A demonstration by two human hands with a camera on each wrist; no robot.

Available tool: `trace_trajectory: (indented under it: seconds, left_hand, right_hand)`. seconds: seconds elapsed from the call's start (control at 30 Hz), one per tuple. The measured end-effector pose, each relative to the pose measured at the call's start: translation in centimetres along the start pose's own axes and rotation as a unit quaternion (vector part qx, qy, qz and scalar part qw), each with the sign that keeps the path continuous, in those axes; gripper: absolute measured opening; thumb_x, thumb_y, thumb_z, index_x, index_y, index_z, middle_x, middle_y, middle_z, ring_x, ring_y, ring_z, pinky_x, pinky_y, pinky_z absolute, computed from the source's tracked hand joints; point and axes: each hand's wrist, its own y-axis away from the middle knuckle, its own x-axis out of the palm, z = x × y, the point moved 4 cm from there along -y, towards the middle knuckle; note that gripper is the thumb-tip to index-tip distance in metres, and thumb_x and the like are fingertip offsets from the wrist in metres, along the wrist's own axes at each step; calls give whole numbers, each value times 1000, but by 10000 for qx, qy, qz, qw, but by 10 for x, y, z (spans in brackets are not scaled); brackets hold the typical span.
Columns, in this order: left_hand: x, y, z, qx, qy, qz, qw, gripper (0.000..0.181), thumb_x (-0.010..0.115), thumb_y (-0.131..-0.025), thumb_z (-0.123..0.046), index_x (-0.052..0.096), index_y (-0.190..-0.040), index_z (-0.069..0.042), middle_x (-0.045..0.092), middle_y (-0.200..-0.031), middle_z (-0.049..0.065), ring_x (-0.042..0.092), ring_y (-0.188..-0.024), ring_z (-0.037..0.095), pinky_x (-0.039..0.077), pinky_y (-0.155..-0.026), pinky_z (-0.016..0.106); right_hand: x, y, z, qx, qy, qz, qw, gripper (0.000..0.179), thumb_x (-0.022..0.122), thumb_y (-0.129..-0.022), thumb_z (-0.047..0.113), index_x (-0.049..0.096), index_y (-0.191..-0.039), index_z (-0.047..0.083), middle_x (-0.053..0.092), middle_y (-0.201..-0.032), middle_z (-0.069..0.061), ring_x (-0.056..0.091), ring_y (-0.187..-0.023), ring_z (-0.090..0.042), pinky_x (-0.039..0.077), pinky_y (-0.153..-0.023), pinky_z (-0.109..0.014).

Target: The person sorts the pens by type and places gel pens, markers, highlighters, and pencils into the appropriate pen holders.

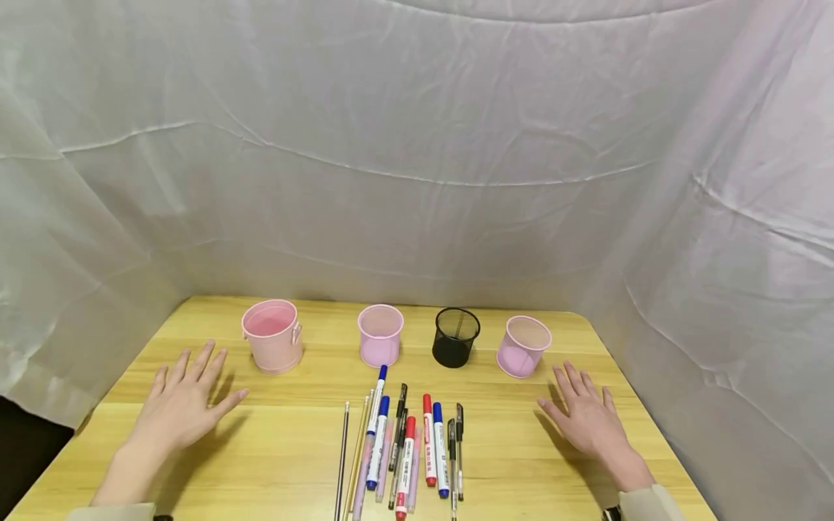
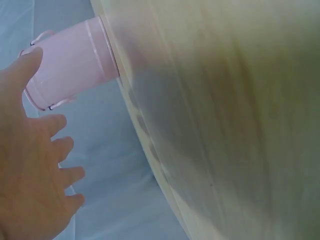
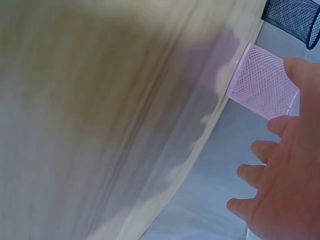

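My left hand (image 1: 179, 409) spreads its fingers over the left side of the wooden table, holding nothing. The pink bucket (image 1: 276, 351) with small side handles stands nearest to it. At the right side, my right hand (image 1: 586, 416) has its fingers extended, close to a pink mesh pen cup (image 1: 519, 358). Between the hands lie several pens and markers: a red marker (image 1: 405, 463), a blue marker (image 1: 378, 441), black gel pens (image 1: 460, 449) and thin pencils (image 1: 342, 456). In the right wrist view the pink mesh cup (image 3: 262, 80) appears beyond the thumb.
Another pink mesh cup (image 1: 380, 347) and a black mesh cup (image 1: 454, 351) stand in the row along the back of the table (image 1: 287, 449). Pale cloth (image 1: 404, 145) hangs behind the table and on both sides.
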Motion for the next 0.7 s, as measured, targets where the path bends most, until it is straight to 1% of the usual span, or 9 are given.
trace_trajectory:
  seconds: [0.3,0.4,0.53,0.7]
  left_hand:
    - [-2,-1,-1,-12,-11,-98,10000,91,51,-102,-63,27,-162,1,7,-172,22,14,-149,62,0,-117,79]
    - [-3,-2,-2,26,10,-174,9998,91,51,-102,-62,25,-163,0,5,-173,20,12,-150,61,-3,-119,77]
    - [-6,-4,-4,89,23,-294,9995,90,52,-103,-61,23,-164,-2,4,-173,18,12,-150,60,-7,-120,73]
    - [-11,-6,-7,136,5,-418,9990,90,52,-103,-60,21,-165,-4,4,-174,18,8,-152,58,-10,-121,71]
  right_hand:
    - [-2,1,-1,-69,-77,-180,9998,83,51,-105,55,27,-163,2,22,-168,-25,22,-150,-56,10,-115,-81]
    - [-4,1,-1,-77,-95,-256,9996,83,51,-106,55,26,-164,2,22,-168,-26,23,-150,-55,11,-115,-81]
    - [-8,2,2,-85,-166,-402,9990,82,52,-106,54,28,-163,0,25,-167,-27,25,-150,-54,14,-115,-80]
    - [-13,5,7,-78,-299,-539,9981,81,50,-106,55,31,-161,-1,27,-166,-27,26,-150,-52,17,-117,-77]
